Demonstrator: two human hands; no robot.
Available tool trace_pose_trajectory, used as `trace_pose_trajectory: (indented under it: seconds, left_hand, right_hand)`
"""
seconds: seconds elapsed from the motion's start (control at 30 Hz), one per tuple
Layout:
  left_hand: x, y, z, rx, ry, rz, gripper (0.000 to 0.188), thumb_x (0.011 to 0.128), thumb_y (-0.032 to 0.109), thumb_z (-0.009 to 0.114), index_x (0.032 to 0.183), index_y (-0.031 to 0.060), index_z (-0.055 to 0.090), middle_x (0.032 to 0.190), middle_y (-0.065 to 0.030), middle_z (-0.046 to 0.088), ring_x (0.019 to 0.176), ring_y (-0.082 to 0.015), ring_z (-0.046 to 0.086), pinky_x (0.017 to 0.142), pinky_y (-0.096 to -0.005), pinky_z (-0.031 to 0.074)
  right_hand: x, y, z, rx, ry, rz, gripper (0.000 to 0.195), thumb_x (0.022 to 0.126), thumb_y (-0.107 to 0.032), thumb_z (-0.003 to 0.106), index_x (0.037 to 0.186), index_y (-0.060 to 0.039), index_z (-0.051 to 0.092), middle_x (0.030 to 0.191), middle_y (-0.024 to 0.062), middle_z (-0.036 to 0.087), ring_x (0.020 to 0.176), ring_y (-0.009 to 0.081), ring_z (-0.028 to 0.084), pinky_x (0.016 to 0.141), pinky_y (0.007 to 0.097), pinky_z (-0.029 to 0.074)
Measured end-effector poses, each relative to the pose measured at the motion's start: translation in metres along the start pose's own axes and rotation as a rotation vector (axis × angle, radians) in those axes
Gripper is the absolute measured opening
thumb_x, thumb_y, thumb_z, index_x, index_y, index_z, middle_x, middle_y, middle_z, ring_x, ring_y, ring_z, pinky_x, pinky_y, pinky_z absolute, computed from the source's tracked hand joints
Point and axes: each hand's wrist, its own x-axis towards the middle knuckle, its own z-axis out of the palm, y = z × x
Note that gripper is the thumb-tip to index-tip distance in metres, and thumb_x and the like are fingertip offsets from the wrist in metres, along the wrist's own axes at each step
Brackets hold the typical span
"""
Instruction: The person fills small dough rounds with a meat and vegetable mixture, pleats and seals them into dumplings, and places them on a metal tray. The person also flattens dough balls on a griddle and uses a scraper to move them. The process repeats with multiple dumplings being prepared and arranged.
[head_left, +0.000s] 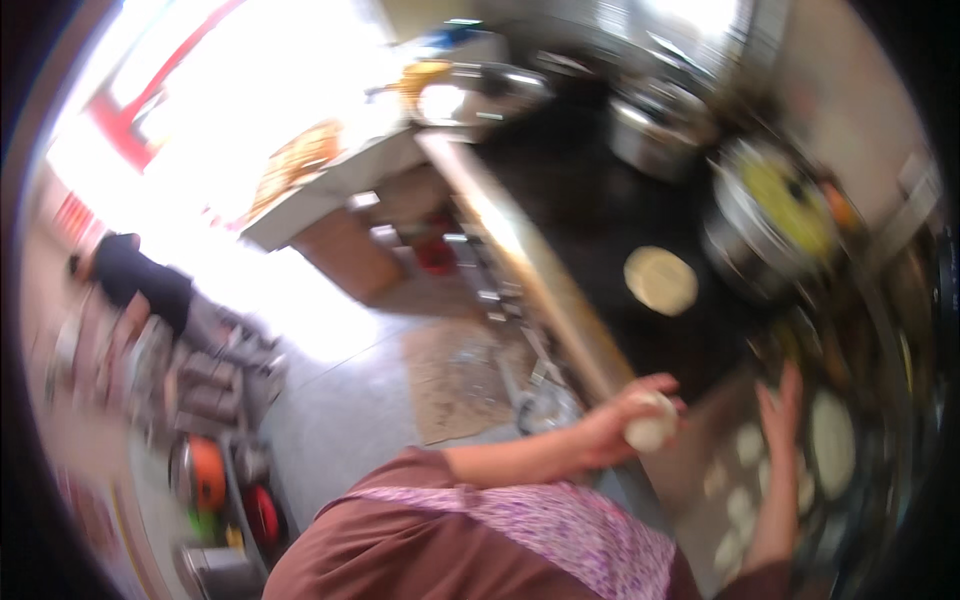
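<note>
My left hand (630, 427) is wrapped around a pale dough ball (649, 429) in front of the apron. To its right, my right hand (781, 405) reaches over the work surface with fingers apart, and nothing shows in its grasp. Several dough balls (742, 506) lie beside and below it. A pale oval disc (832, 446), perhaps rolled dough, is just right of this hand. Beyond both hands, a round flatbread (660, 281) rests on the dark griddle (559, 191). Motion blur hides fine detail.
A light-coloured rail (540, 262) edges the griddle. Steel pots stand along its far side, one (739, 232) with yellow-green contents. Cardboard (454, 382) lies on the floor. At left, a person (142, 277) in dark clothes bends over near shelves holding an orange vessel (202, 472).
</note>
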Motion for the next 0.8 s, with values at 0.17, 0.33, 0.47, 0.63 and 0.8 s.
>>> trace_pose_trajectory:
  seconds: [0.17, 0.33, 0.47, 0.63, 0.8]
  left_hand:
    - [-0.007, 0.001, 0.010, -0.064, 0.179, 0.043, 0.038, 0.097, 0.015, 0.061, 0.133, 0.0162, 0.048, 0.130, -0.0113, 0.057, 0.120, -0.0299, 0.059, 0.097, -0.0477, 0.056]
    - [-0.004, 0.006, 0.008, -0.080, 0.165, 0.127, 0.036, 0.098, 0.027, 0.064, 0.130, 0.0165, 0.050, 0.128, -0.0101, 0.057, 0.121, -0.0271, 0.058, 0.096, -0.0482, 0.056]
    - [-0.002, 0.011, 0.012, -0.108, 0.169, 0.155, 0.037, 0.099, 0.038, 0.061, 0.129, 0.0179, 0.051, 0.128, -0.0089, 0.058, 0.121, -0.0262, 0.058, 0.094, -0.0506, 0.055]
    - [-0.008, 0.021, 0.011, -0.041, 0.241, 0.207, 0.032, 0.101, 0.032, 0.056, 0.130, 0.0187, 0.050, 0.127, -0.0086, 0.059, 0.118, -0.0276, 0.060, 0.093, -0.0524, 0.054]
    - [-0.002, 0.040, 0.002, -0.075, 0.221, 0.177, 0.030, 0.101, 0.026, 0.056, 0.129, 0.0170, 0.050, 0.125, -0.0097, 0.060, 0.116, -0.0272, 0.061, 0.093, -0.0486, 0.055]
  right_hand:
    - [0.045, 0.047, -0.003, -0.504, -0.353, 0.264, 0.068, 0.096, -0.047, 0.059, 0.151, -0.0116, 0.040, 0.156, 0.0133, 0.040, 0.145, 0.0311, 0.036, 0.118, 0.0594, 0.020]
    - [0.063, 0.064, 0.002, -0.521, -0.398, 0.218, 0.057, 0.097, -0.046, 0.059, 0.142, -0.0125, 0.051, 0.144, 0.0138, 0.053, 0.135, 0.0335, 0.047, 0.115, 0.0654, 0.020]
    - [0.068, 0.084, 0.005, -0.475, -0.364, 0.217, 0.044, 0.098, -0.044, 0.059, 0.124, -0.0085, 0.063, 0.122, 0.0134, 0.067, 0.119, 0.0329, 0.059, 0.109, 0.0550, 0.035]
    - [0.081, 0.108, -0.003, 0.124, -0.274, 0.156, 0.033, 0.102, -0.033, 0.057, 0.110, -0.0020, 0.065, 0.101, 0.0102, 0.069, 0.093, 0.0201, 0.062, 0.087, 0.0328, 0.048]
    - [0.090, 0.195, -0.009, 0.300, -0.131, 0.178, 0.042, 0.106, -0.029, 0.051, 0.135, -0.0008, 0.056, 0.138, 0.0128, 0.059, 0.126, 0.0245, 0.055, 0.109, 0.0338, 0.040]
